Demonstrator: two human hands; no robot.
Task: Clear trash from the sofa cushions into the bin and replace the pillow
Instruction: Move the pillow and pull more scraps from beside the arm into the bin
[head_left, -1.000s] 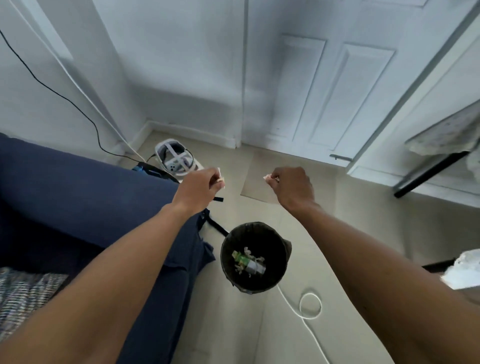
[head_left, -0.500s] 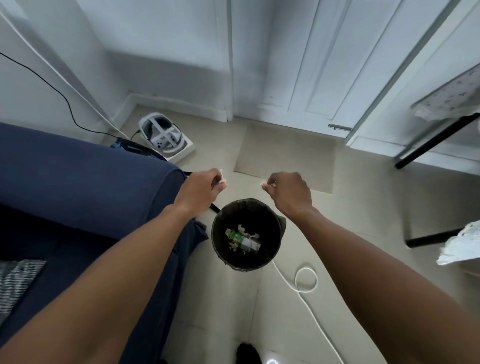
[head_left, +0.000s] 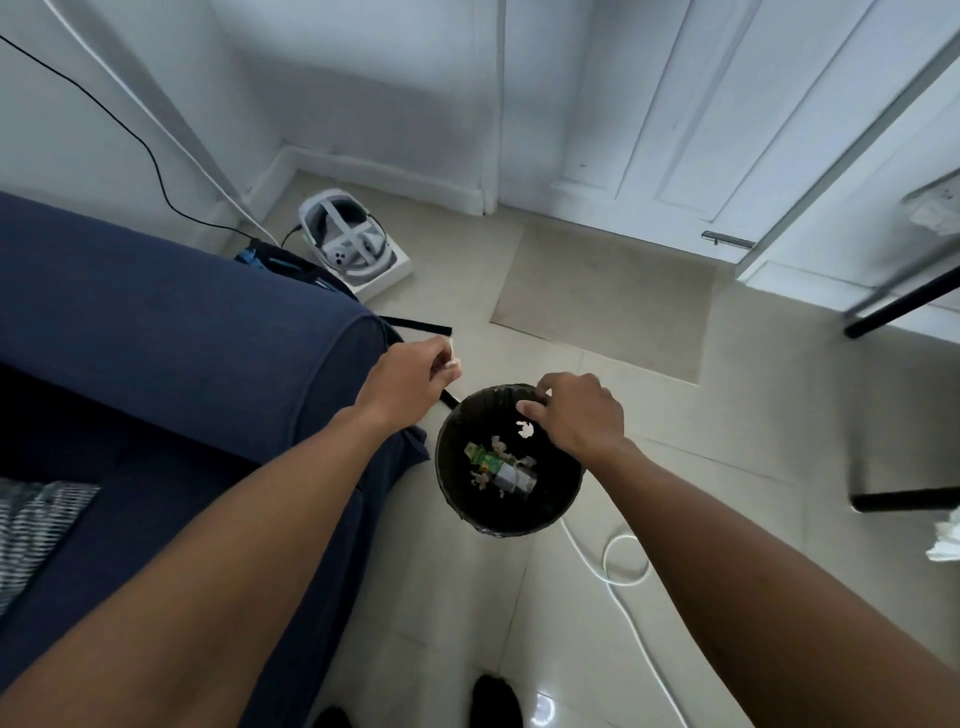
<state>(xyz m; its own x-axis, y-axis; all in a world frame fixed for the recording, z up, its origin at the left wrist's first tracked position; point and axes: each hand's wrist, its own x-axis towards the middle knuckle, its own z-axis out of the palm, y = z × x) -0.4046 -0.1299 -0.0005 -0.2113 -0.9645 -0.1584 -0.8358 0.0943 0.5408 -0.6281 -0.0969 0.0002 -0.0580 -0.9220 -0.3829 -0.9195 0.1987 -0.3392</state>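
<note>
A: L→R. Far left, striped pillow lies on the navy sofa seat, only partly in frame, not replaced yet by my read.

B: Left hand?

A: Closed on a small white paper scrap, which pokes out at the fingertips. It's off the bin's left rim, not over the opening. Same pinch as 0.5 s ago.

B: What changed?

A: Right hand has dropped to the far-right rim of the black bin and its fingers have loosened. A white paper bit now shows just under the thumb, against the dark inside. Looks released, falling; can't tell if anything's left in the palm.

B: So?

A: One scrap prob. in, one to go. Left hand needs to shift right over the opening.

B: Bin contents?

A: Green-and-white carton lying flat at the bottom, torn white scraps around it. Well short of full.

B: Right of that?

A: White cable looped on the tiles, near the bin.
</note>
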